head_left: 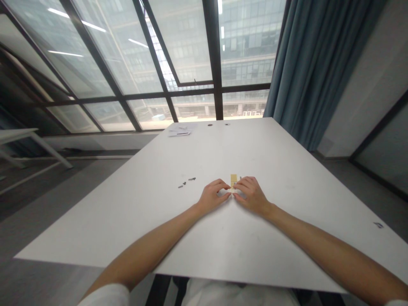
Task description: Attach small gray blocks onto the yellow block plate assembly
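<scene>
A small yellow block-like piece [233,179] rests on the white table [197,238] in the middle of the view. My left hand [213,195] and my right hand [252,194] meet at its near end, fingers curled and pinched together on it. Both wrists lie on the tabletop. Only the far part of the yellow piece shows; the rest is hidden behind my fingertips. A couple of tiny dark parts [186,182] lie on the table just left of my left hand.
Papers [180,130] and two small dark dots [218,124] sit at the table's far edge by the big window. A small dark item [378,225] lies near the right edge. A blue curtain [312,68] hangs at right, another table [19,140] stands at left.
</scene>
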`<state>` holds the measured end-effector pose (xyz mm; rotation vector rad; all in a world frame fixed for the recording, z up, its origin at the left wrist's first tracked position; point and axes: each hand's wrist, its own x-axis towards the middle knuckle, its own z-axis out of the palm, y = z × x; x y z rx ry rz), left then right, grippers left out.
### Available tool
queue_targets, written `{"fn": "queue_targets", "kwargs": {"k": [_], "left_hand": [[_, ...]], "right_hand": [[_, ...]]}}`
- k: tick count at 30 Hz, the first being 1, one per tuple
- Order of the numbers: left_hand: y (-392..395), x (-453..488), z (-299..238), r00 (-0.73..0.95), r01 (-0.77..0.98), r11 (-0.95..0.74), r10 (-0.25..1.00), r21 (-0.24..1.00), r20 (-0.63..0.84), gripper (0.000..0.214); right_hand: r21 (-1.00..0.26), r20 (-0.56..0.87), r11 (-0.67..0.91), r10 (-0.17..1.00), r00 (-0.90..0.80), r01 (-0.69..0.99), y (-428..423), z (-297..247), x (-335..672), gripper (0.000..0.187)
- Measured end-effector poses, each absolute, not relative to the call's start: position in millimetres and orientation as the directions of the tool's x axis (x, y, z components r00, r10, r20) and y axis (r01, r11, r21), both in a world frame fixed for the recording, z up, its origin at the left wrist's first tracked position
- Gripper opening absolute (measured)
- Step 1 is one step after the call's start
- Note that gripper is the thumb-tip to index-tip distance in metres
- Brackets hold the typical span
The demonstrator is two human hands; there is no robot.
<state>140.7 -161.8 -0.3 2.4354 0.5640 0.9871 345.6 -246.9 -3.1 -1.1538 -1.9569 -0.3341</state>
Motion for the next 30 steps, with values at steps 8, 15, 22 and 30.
{"fn": "queue_targets", "kwargs": {"k": [8, 15, 22, 30], "left_hand": [[-159.0, 140.3, -3.5, 0.663, 0.187, -0.84, 0.491, 0.51, 0.566, 0.016], [-157.3, 140.3, -6.2, 0.663, 0.175, -0.841, 0.485, 0.511, 0.571, 0.018], [-159.3, 140.2, -3.2, 0.665, 0.156, -0.843, 0.475, 0.515, 0.576, 0.017], [-160.7, 140.9, -3.0, 0.661, 0.154, -0.857, 0.459, 0.491, 0.593, 0.015]], "right_hand": [[-0.166, 0.758, 0.547, 0.603, -0.249, 0.821, -246.2, -3.1, 346.2, 0.012], [-0.194, 0.743, 0.539, 0.626, -0.236, 0.82, -245.7, -6.3, 346.7, 0.015], [-0.176, 0.755, 0.546, 0.609, -0.243, 0.819, -246.3, -5.6, 346.3, 0.013], [-0.184, 0.732, 0.533, 0.635, -0.246, 0.826, -246.1, -4.1, 345.5, 0.01]]}}
